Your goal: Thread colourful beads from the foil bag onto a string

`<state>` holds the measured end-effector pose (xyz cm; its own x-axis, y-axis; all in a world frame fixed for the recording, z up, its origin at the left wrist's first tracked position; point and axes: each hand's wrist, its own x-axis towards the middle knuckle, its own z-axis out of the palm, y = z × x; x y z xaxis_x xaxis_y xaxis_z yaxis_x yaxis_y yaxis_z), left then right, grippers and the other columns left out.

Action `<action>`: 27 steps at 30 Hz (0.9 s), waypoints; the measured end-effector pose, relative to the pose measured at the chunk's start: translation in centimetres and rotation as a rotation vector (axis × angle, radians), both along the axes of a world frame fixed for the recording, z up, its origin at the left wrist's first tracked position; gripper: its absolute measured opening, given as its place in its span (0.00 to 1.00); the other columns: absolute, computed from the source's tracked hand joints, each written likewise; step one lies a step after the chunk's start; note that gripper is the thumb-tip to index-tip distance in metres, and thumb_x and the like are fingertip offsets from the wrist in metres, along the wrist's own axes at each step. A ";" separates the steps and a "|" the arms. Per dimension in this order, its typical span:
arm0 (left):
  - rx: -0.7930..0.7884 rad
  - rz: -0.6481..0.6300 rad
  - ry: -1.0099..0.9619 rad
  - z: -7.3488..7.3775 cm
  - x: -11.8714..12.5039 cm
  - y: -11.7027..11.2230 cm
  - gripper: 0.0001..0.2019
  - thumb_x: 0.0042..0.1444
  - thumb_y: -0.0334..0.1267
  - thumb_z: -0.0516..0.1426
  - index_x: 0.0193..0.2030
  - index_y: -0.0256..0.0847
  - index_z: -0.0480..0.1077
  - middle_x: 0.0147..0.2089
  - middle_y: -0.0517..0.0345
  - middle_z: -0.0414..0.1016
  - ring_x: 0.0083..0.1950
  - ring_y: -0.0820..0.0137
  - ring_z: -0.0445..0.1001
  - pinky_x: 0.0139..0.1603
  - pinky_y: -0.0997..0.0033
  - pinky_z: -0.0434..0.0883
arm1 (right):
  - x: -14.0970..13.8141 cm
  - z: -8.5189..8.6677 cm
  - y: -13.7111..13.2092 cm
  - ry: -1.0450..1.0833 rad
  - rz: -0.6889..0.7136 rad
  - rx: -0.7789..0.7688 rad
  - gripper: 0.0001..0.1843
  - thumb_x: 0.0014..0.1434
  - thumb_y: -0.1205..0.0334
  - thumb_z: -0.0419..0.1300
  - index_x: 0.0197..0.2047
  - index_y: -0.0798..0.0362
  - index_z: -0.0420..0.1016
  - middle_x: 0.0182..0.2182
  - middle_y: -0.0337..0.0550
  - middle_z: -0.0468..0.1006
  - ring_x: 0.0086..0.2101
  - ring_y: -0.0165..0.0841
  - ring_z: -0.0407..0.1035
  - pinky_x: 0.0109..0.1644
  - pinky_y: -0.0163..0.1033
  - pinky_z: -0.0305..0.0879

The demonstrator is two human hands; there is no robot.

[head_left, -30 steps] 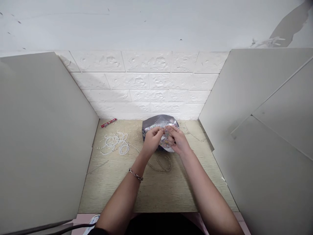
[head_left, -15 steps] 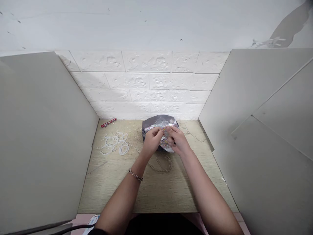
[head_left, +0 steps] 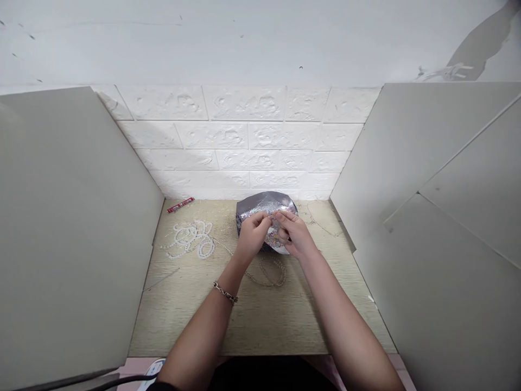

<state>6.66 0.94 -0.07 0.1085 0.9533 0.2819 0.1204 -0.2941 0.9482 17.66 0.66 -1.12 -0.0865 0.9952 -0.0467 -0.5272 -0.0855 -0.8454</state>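
Both my hands meet fingertip to fingertip above an open silvery pouch [head_left: 264,199] that stands near the back of the table. Small multicoloured pieces [head_left: 272,239] show inside it. My left hand [head_left: 255,229] is closed in a pinch, and a chain bracelet [head_left: 225,292] circles that wrist. Opposite it, my right hand [head_left: 293,232] pinches with thumb and forefinger, the other fingers curled. Whatever the fingertips hold is too small to make out. A thin beaded strand [head_left: 268,282] lies looped on the table just below the hands.
White beaded strings [head_left: 191,239] lie coiled at the left of the wooden table [head_left: 277,326]. Behind them is a red strip-shaped item [head_left: 180,205]. A fine thread [head_left: 323,225] trails at the right. Grey panels [head_left: 427,228] stand on both sides, and a white brick-patterned wall [head_left: 232,133] closes the back.
My hands stay in almost the same place over the pouch. The yellowish bits seen near the fingertips before are less visible now.
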 end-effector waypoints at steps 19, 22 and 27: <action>-0.137 -0.009 -0.085 -0.3 -0.2 0.1 0.06 0.44 0.34 0.47 0.19 0.38 0.58 0.17 0.66 0.55 0.17 0.80 0.54 0.20 0.79 0.53 | -0.2 0.1 -0.1 0.003 0.001 -0.037 0.15 0.38 0.56 0.63 0.27 0.56 0.66 0.07 0.25 0.53 0.08 0.16 0.41 0.09 0.25 0.33; -0.142 -0.023 -0.094 -0.4 -0.1 0.2 0.07 0.44 0.34 0.48 0.18 0.38 0.57 0.14 0.68 0.49 0.17 0.80 0.49 0.19 0.79 0.50 | -0.3 0.0 0.0 0.014 0.008 -0.043 0.14 0.38 0.57 0.63 0.28 0.55 0.66 0.07 0.25 0.52 0.08 0.17 0.41 0.09 0.25 0.33; -0.169 -0.049 -0.082 -0.3 0.0 0.2 0.07 0.44 0.34 0.48 0.18 0.38 0.56 0.13 0.67 0.49 0.18 0.80 0.49 0.20 0.78 0.48 | -0.3 -0.2 0.1 0.011 0.009 -0.037 0.13 0.39 0.57 0.63 0.27 0.56 0.66 0.07 0.25 0.53 0.08 0.17 0.41 0.09 0.25 0.34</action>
<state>6.64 1.15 -0.41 0.1395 0.9819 0.1284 0.0304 -0.1339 0.9905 17.38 0.80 -1.33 -0.0960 0.9920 -0.0825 -0.5354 -0.1213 -0.8358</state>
